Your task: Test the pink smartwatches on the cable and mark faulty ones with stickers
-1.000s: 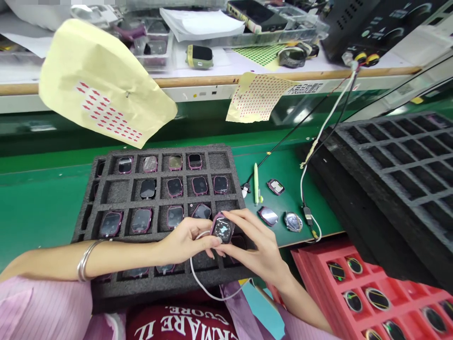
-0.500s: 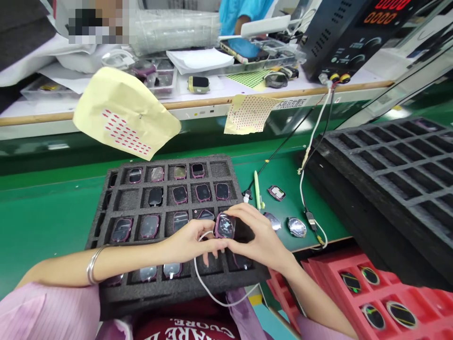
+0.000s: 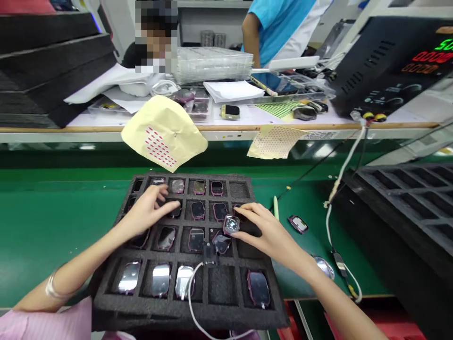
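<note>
A smartwatch case (image 3: 231, 225) with a lit screen is held at its edge by my right hand (image 3: 265, 236), thumb below and fingers above. The hand is closed on it over the black foam tray (image 3: 198, 309). My left hand (image 3: 150, 210) is over the tray's left back part with thumb and fingers apart, its thumb near a dark-screened watch (image 3: 175, 208). Whether it touches anything there I cannot tell. A small black charger block (image 3: 210, 253) on a white cable (image 3: 190, 300) rests on the tray below the held watch. Several purple-framed watches (image 3: 260, 288) lie in the compartments.
To the right are a pale green pen (image 3: 276, 208), a loose watch part (image 3: 298, 224) and a cable with an inline plug (image 3: 339, 263). Stacked black foam trays (image 3: 399, 226) stand further right. A shelf (image 3: 226, 134) with a power supply (image 3: 392, 71) runs behind; people are beyond it.
My left hand has left the watch and moved left over the tray. The charger block now lies on the tray, apart from the watch. My right hand still holds the watch. The view has shifted.
</note>
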Demonstrator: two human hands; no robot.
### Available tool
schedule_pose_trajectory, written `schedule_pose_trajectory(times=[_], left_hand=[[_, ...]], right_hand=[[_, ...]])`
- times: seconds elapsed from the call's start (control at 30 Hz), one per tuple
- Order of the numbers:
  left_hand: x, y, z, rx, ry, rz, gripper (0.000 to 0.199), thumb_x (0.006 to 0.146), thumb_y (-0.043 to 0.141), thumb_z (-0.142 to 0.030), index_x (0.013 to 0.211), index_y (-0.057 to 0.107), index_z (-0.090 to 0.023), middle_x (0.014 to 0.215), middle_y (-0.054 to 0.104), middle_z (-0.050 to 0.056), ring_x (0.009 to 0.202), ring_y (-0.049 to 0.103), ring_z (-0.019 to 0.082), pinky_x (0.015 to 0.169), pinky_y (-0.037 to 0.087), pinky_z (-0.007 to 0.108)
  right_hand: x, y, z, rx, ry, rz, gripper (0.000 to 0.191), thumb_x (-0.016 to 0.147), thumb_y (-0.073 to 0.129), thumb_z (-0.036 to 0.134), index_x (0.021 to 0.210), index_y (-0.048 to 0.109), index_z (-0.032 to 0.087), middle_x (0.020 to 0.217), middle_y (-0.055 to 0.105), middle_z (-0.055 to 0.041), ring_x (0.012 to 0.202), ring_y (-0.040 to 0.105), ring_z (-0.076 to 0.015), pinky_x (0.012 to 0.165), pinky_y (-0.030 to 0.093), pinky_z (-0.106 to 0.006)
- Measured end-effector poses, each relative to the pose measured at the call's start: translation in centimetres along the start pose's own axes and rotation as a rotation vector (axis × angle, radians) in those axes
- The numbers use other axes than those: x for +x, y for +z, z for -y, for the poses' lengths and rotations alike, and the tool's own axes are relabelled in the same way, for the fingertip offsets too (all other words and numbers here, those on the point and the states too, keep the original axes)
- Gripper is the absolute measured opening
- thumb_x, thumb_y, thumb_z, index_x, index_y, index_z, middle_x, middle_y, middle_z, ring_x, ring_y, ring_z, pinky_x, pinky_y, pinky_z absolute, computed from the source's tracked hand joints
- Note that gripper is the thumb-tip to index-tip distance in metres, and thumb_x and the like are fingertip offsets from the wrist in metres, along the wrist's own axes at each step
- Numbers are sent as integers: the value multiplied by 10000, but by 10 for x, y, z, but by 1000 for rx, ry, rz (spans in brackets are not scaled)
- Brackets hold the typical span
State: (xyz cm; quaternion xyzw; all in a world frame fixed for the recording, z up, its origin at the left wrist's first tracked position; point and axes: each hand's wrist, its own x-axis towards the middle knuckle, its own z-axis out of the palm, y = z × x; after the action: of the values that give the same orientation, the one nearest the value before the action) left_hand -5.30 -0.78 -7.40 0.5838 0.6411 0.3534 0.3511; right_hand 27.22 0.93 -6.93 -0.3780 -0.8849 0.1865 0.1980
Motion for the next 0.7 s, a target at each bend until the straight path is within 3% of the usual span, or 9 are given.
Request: schedule_pose_trajectory(times=[0.03,0.1,0.23,0.33,0.47,0.7], left_hand=[[13,-5,8,-233,-117,-87,680,634,788,-458,1177,533,-138,1120,573,129,1018,557,275,839,472,380],[37,-12,19,-419,-166,-131,708,683,750,-466,1230,483,-106,1223,546,180,1077,558,265,888,468,379],[64,-10,18,-624,-74,-101,546,718,734,-436,1151,582,-138,1238,590,150,1139,552,234,936,454,331],[65,-2,7,-723,-23,-47,441,731,714,-468,994,674,-117,1099,673,144,1043,611,232,934,463,359],[54,2,-5,-772,27,16,420,779,665,-482,898,710,-82,944,714,149,914,655,232,938,468,402],[52,-1,-12,-694,131,-54,327,791,676,-416,930,732,-125,946,729,95,926,645,230,905,469,344]], right_hand=[[5,-4,-1,20,-27,-34,365,875,625,360,1195,556,199,1120,570,-104,1028,562,-263,874,491,-436],[22,-8,0,51,-97,-83,251,909,574,309,1140,591,212,1071,585,-93,984,582,-246,841,503,-403],[75,-3,12,104,-262,-65,176,924,540,244,1076,624,215,1017,597,-87,940,589,-232,809,509,-380],[118,9,23,126,-347,-67,167,924,544,228,1064,629,196,977,602,-84,911,584,-229,791,507,-382],[161,29,28,152,-414,-169,161,912,572,223,1046,639,164,934,605,-85,877,581,-225,765,503,-367],[188,43,28,134,-463,-231,186,915,580,277,1052,651,173,890,575,-65,820,585,-186,699,509,-305]])
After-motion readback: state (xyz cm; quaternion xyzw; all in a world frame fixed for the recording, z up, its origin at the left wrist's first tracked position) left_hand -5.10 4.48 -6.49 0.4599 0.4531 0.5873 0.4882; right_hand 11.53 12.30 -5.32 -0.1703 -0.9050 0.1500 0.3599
